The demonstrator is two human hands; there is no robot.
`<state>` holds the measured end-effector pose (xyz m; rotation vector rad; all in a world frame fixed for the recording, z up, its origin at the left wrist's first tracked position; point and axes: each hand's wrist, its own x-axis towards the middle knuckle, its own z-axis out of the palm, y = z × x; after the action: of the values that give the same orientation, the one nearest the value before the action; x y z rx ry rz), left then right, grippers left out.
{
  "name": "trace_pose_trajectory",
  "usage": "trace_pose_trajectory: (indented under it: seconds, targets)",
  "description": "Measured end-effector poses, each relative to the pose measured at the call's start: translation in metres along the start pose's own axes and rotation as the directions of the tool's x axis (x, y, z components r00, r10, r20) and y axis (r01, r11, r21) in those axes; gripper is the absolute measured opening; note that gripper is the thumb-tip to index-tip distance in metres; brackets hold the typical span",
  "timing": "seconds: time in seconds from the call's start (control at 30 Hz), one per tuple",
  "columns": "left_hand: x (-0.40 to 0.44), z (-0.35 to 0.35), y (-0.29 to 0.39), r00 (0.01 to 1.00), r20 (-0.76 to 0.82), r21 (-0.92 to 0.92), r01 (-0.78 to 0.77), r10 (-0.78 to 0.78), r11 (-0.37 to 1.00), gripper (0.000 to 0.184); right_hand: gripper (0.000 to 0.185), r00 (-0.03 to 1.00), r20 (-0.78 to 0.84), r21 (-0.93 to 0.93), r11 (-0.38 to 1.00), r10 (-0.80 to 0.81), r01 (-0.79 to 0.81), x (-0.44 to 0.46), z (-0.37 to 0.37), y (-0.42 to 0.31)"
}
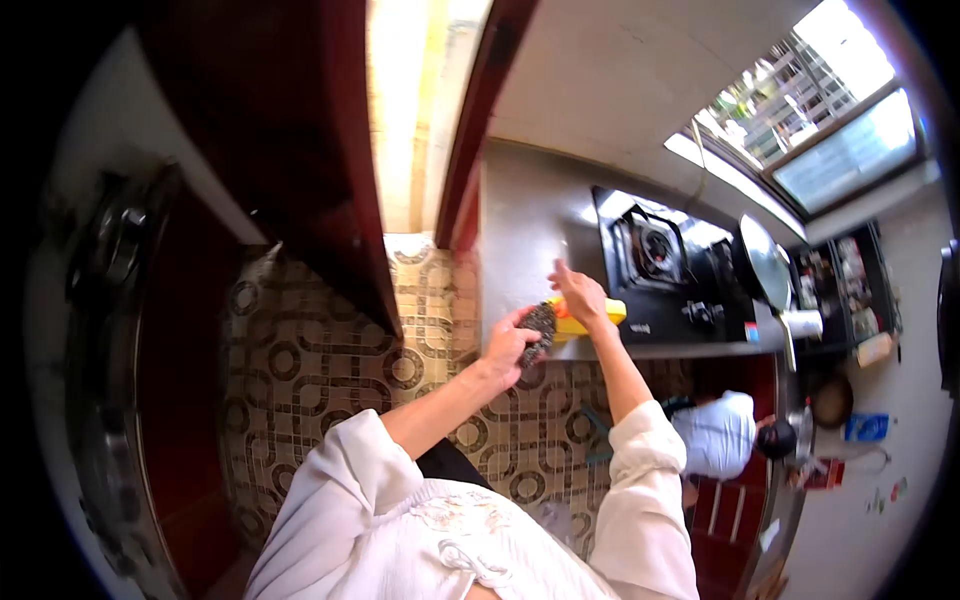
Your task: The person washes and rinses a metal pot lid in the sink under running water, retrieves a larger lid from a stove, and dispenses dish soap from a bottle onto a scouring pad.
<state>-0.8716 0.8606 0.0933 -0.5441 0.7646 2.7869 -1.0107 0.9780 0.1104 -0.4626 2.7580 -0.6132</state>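
My left hand (510, 343) is closed around a dark grey steel wool scrubber (538, 333), just off the front edge of the counter. A yellow bottle (604, 316) lies tipped sideways, its orange cap (561, 309) pointing at the scrubber. Over the bottle is my right hand (580, 293), which appears to grip it; part of the bottle is hidden behind this hand and wrist. The fingers of the right hand reach up past the bottle, above the grey countertop (525, 215).
A black gas stove (655, 250) is set into the counter, with a large wok or lid (762, 262) on its far side. At the right, a person in a light blue top (718, 437) is near the cabinets. A dark red door (330, 150) stands at left.
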Motion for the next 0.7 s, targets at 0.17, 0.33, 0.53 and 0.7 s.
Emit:
trace_pose_trajectory:
  seconds: [0.17,0.33,0.53,0.7]
  targets:
    - [-0.032,0.003,0.009,0.998,0.010,-0.112,-0.066,0.068,0.992,0.045,0.066,0.992,-0.078,0.451,0.884,-0.097,0.122,0.008,0.007,0.012]
    - [-0.046,0.005,0.010,0.990,-0.028,-0.089,-0.144,0.142,0.986,0.046,0.054,0.930,-0.351,0.497,0.820,-0.110,0.285,0.014,-0.007,0.009]
    - [-0.062,-0.003,0.004,0.980,-0.114,-0.081,-0.170,0.161,0.982,0.048,0.030,0.825,-0.416,0.376,0.753,-0.384,0.540,-0.029,-0.050,-0.091]
    - [-0.073,-0.012,0.003,0.984,-0.050,-0.095,-0.178,0.174,0.979,0.050,0.029,0.742,-0.321,0.081,0.764,-0.588,0.640,-0.067,-0.054,-0.119]
